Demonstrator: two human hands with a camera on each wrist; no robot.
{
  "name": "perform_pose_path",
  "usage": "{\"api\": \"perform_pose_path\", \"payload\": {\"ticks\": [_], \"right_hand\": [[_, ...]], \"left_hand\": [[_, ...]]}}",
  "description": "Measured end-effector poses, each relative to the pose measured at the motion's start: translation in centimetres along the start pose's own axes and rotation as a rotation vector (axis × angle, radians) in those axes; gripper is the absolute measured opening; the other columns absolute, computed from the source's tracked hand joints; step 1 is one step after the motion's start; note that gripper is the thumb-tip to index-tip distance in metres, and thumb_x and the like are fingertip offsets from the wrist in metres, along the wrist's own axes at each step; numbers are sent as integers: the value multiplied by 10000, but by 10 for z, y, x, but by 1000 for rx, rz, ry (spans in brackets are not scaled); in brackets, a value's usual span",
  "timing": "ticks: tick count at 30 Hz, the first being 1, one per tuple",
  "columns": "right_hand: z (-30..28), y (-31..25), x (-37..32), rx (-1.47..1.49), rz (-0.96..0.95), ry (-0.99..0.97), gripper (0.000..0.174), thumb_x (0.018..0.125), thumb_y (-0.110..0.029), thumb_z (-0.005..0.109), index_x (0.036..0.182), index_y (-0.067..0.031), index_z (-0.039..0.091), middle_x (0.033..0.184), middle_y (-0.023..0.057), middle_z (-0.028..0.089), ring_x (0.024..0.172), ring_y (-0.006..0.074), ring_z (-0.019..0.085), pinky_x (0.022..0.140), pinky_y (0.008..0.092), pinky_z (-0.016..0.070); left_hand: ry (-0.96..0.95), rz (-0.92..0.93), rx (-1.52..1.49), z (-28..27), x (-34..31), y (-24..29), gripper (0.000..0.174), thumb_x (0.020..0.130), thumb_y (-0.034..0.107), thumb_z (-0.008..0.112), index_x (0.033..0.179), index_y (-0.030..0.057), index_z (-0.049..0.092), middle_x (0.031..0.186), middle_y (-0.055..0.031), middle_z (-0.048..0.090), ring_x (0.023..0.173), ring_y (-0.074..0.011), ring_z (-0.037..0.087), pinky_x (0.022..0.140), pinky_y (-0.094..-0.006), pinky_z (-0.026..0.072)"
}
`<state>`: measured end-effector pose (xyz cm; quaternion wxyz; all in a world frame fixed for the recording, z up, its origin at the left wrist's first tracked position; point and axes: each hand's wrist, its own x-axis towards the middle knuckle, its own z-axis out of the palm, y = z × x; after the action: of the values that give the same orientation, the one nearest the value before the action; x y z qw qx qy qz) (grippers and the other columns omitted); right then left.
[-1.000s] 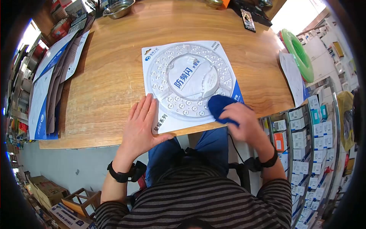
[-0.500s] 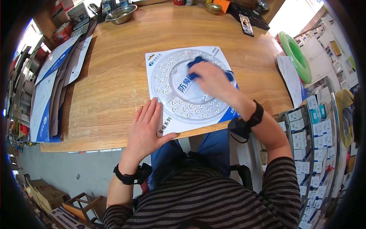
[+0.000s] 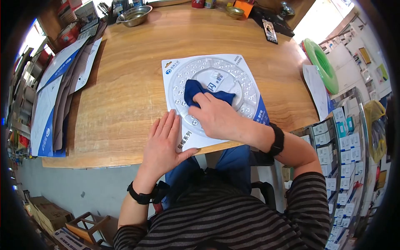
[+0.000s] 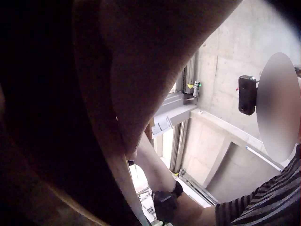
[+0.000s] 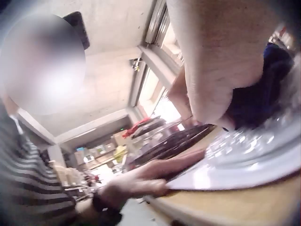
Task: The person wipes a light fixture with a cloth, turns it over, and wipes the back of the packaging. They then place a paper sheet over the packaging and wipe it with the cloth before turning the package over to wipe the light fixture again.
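A flat blister pack [image 3: 260, 110] lies on the wooden table in front of me. Its clear plastic covers a ring-shaped LED light panel [image 3: 246, 85] on a white and blue printed card. My left hand [image 3: 163, 141] rests flat on the pack's near left corner, fingers straight and thumb spread along the table edge. With curled fingers my right hand [image 3: 216, 118] grips a dark blue cloth [image 3: 193, 88] against the plastic, over the left and middle of the ring. The right wrist view shows the cloth [image 5: 256, 101] bunched beneath the fingers, close on the plastic.
Several similar printed cards [image 3: 62, 87] are stacked at the table's left. Metal bowls [image 3: 135, 17] and a phone [image 3: 270, 31] sit toward the far edge. On the right are a green coil [image 3: 321, 66] and a shelf of small boxes [image 3: 343, 156].
My right hand swept the blue cloth from the pack's near right corner up to the ring's far side, then back down leftward. The left hand stayed on its corner.
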<state>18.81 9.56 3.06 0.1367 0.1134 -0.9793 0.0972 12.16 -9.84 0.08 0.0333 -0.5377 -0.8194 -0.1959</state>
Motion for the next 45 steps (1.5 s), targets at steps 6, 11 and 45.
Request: {"api": "perform_pose_path", "payload": {"ticks": [6, 11, 45], "right_hand": [[-19, 67, -16, -290, 124, 87, 184, 708, -72, 573, 889, -90, 600, 929, 117, 554, 886, 291, 554, 739, 388, 486], [-16, 146, -1, -423, 505, 147, 186, 750, -58, 539, 922, -94, 598, 944, 129, 586, 892, 323, 570, 733, 418, 485], [-21, 120, -98, -117, 412, 327, 229, 692, 0, 551, 902, -72, 604, 895, 124, 591, 885, 328, 553, 782, 408, 448]], "left_hand": [[6, -3, -12, -1, 0, 0, 898, 736, 593, 619, 1285, -86, 410, 1364, -241, 388, 1307, -334, 338, 1068, -448, 261], [-1, -2, 13, -1, 0, 1, 898, 742, 599, 608, 1284, -89, 409, 1364, -242, 388, 1307, -331, 339, 1071, -444, 257], [-5, -42, -58, 1, 1, 2, 897, 695, 533, 692, 1288, -76, 407, 1375, -236, 375, 1298, -335, 349, 1072, -454, 254]]}}
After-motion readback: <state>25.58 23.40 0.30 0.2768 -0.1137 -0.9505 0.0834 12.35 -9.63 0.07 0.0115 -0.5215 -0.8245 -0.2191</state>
